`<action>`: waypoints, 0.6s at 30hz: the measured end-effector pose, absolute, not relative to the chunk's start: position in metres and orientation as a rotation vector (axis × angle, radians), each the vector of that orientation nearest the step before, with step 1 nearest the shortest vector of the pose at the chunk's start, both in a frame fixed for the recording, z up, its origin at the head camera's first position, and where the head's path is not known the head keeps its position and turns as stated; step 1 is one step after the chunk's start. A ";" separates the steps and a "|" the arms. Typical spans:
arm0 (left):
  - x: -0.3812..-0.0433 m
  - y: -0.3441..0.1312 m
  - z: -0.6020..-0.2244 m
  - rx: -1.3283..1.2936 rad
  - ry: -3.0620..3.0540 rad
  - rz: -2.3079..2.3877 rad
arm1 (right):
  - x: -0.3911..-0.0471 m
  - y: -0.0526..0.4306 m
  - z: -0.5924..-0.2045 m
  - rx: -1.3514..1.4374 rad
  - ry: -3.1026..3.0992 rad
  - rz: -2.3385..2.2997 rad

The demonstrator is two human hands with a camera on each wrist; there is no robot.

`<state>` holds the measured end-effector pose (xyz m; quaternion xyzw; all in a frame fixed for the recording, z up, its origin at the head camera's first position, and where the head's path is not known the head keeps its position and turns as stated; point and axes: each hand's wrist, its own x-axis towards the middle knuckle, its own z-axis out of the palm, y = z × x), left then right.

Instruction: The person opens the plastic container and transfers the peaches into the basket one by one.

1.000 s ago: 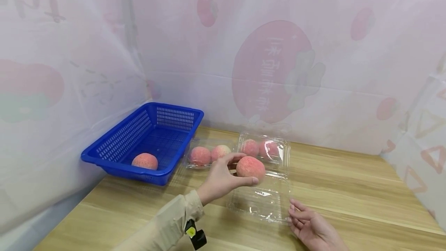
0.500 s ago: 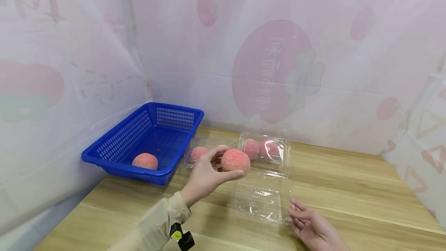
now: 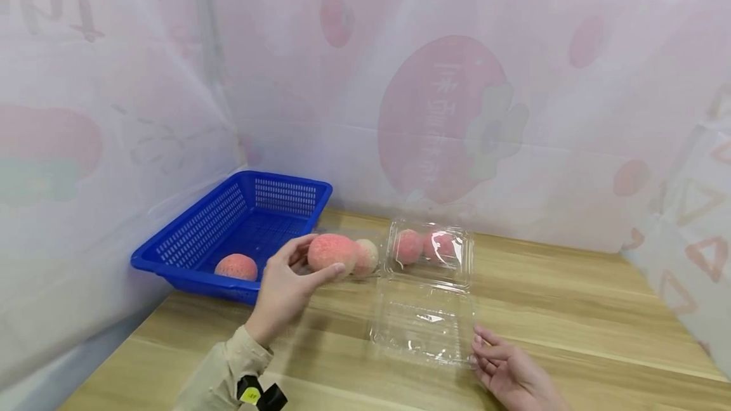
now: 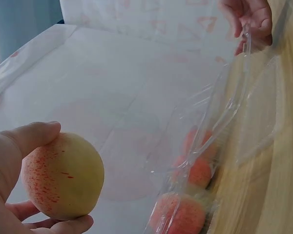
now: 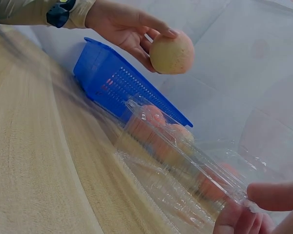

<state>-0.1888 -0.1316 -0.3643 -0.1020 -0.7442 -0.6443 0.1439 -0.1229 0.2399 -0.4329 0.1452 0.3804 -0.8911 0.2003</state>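
Note:
In the head view my left hand (image 3: 280,293) grips a pink and yellow peach (image 3: 333,254), raised above the table. Its thumb and fingers also curl round the peach (image 4: 66,175) in the left wrist view. My right hand (image 3: 511,366) pinches the near right corner of an open clear plastic clamshell box (image 3: 419,328). Two peaches (image 3: 408,247) show at the far half of that box. Just left of it, another clear container holds peaches, one of them a paler peach (image 3: 365,257), partly hidden behind the held one.
A blue plastic basket (image 3: 150,262) stands on the left of the wooden table (image 3: 548,297), with one peach (image 3: 237,267) inside. White printed sheeting (image 3: 297,100) rises behind the table and at both sides.
My left hand has carried the peach leftward, from above the open box to in front of the other container, nearer the basket. The right hand keeps its hold on the box corner.

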 end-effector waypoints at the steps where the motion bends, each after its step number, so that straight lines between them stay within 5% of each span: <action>1: -0.189 -0.136 -0.363 -0.273 -2.145 -1.836 | -0.123 0.240 -0.433 0.409 1.063 -2.492; 18: -0.198 -0.190 -0.366 0.079 -2.147 -1.545 | -0.124 0.241 -0.434 0.407 1.089 -2.484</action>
